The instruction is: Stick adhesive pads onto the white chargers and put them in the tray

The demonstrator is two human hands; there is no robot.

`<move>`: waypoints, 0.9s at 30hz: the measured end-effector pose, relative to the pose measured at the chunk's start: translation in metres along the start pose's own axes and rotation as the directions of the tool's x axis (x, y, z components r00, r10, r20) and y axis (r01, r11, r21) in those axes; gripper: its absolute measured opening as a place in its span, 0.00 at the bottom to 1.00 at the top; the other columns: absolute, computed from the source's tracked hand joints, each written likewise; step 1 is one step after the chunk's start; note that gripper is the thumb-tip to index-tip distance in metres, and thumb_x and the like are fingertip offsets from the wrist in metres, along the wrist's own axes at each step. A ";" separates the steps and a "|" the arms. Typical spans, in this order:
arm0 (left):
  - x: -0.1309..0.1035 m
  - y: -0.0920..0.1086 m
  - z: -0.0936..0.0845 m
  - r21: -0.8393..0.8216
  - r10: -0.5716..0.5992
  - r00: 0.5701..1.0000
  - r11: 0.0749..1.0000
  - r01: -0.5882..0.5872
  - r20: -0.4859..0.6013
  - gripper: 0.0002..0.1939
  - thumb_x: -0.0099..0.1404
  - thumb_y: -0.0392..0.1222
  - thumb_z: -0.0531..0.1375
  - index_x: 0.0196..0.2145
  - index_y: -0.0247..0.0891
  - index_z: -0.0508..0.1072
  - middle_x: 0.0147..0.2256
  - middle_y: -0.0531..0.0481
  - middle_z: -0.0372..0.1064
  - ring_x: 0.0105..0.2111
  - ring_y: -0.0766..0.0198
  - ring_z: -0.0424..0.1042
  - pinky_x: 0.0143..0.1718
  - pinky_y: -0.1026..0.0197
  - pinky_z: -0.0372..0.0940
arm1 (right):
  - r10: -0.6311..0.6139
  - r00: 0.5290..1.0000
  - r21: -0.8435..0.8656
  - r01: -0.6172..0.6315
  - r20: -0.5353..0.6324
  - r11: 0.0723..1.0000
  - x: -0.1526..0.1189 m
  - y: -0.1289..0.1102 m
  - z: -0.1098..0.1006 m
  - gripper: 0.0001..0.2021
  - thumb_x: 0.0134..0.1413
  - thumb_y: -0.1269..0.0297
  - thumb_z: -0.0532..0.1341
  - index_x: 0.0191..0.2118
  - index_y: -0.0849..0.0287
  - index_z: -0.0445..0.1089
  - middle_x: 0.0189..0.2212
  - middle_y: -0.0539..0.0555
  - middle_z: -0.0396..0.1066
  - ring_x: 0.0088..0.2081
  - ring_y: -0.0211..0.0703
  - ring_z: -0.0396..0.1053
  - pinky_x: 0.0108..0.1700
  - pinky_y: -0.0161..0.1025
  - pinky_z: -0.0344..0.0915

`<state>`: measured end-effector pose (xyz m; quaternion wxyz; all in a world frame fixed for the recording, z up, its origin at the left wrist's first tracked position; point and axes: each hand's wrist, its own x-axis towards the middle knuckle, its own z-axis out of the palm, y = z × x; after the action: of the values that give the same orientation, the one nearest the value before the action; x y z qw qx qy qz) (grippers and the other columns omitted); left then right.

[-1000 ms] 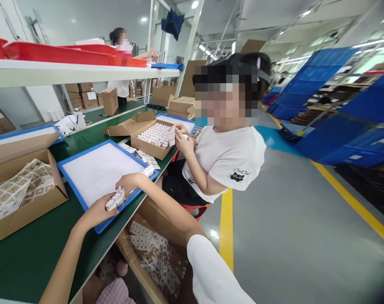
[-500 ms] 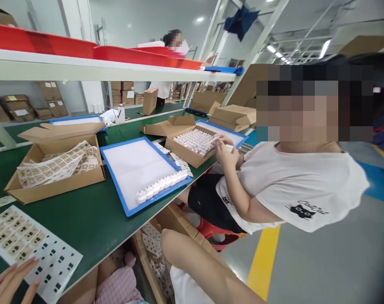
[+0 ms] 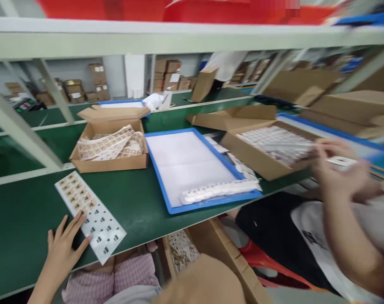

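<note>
My left hand (image 3: pixel 63 247) lies with its fingers spread over a sheet of stickers (image 3: pixel 90 215) on the green table. The fingertips touch the sheet's left side. Tan stickers fill its far part, while the near part is white backing with small dark marks. My right arm (image 3: pixel 201 280) shows only as a blurred, bent part at the bottom; its hand is out of view. To the right of the sheet, a blue-rimmed white tray (image 3: pixel 188 158) carries a row of small white pieces (image 3: pixel 219 190) along its near edge.
Beyond the sheet stands an open carton (image 3: pixel 111 163) full of sticker sheets. A co-worker's hands (image 3: pixel 340 169) hold a white piece beside another carton (image 3: pixel 258 154) of white pieces. A shelf beam (image 3: pixel 192 40) crosses above. Below the table edge is a cardboard box (image 3: pixel 225 253).
The view has swung left and down, bringing my left hand and the sticker sheet further into sight. The co-worker's head has left the view. My left hand remains on the sheet.
</note>
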<state>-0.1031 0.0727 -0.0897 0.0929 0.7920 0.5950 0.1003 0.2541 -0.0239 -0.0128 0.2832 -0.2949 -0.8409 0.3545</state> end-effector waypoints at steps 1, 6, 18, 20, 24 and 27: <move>-0.001 0.005 -0.003 -0.010 -0.017 1.000 1.000 0.017 0.013 0.28 0.75 0.55 0.53 0.70 0.53 0.68 0.72 0.47 0.61 0.76 0.30 0.49 0.67 0.12 0.45 | -0.012 1.000 0.024 0.012 0.023 1.000 0.013 0.004 0.001 0.14 0.61 0.43 0.68 0.44 0.43 0.81 0.30 0.52 0.79 0.35 0.48 0.80 0.42 0.41 0.80; -0.009 0.031 -0.018 -0.069 0.026 0.997 0.997 -0.021 0.071 0.29 0.72 0.48 0.61 0.69 0.54 0.68 0.71 0.46 0.64 0.74 0.31 0.51 0.67 0.11 0.41 | 0.207 0.958 -0.185 -0.244 -0.199 0.952 0.077 0.026 0.028 0.14 0.73 0.63 0.59 0.57 0.58 0.76 0.51 0.59 0.81 0.54 0.47 0.78 0.58 0.43 0.75; 0.021 0.031 -0.021 -0.190 0.247 0.966 0.955 -0.230 0.074 0.28 0.75 0.45 0.58 0.70 0.50 0.65 0.73 0.45 0.59 0.75 0.38 0.47 0.70 0.14 0.36 | 0.238 0.930 -0.430 -0.344 -0.281 0.835 0.081 0.037 0.094 0.23 0.70 0.63 0.62 0.66 0.63 0.69 0.68 0.68 0.68 0.71 0.63 0.62 0.72 0.69 0.59; 0.026 0.029 -0.022 -0.198 0.322 0.941 0.934 -0.297 0.106 0.28 0.74 0.46 0.60 0.70 0.52 0.66 0.72 0.47 0.63 0.75 0.39 0.49 0.71 0.16 0.37 | 0.237 0.921 -0.439 -0.359 -0.309 0.824 0.072 0.030 0.097 0.22 0.67 0.64 0.65 0.64 0.62 0.71 0.66 0.67 0.70 0.69 0.62 0.65 0.70 0.66 0.63; 0.022 0.030 -0.021 -0.199 0.385 0.916 0.912 -0.359 0.114 0.29 0.72 0.48 0.63 0.68 0.52 0.68 0.69 0.47 0.67 0.71 0.40 0.56 0.71 0.16 0.39 | 0.250 0.897 -0.445 -0.404 -0.364 0.800 0.066 0.020 0.100 0.22 0.64 0.67 0.68 0.62 0.57 0.73 0.62 0.64 0.74 0.65 0.57 0.70 0.67 0.59 0.68; 0.017 0.035 -0.016 -0.198 0.384 0.919 0.911 -0.362 0.085 0.26 0.73 0.45 0.61 0.67 0.50 0.70 0.67 0.45 0.69 0.67 0.39 0.60 0.70 0.13 0.40 | 0.279 0.877 -0.448 -0.446 -0.390 0.775 0.072 0.016 0.098 0.21 0.65 0.66 0.67 0.62 0.58 0.73 0.61 0.63 0.75 0.63 0.55 0.71 0.65 0.56 0.70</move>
<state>-0.0707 0.0796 -0.0638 0.1787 0.8843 0.4143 0.1204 0.1436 -0.0062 -0.0639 0.2423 -0.5694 -0.7778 0.1101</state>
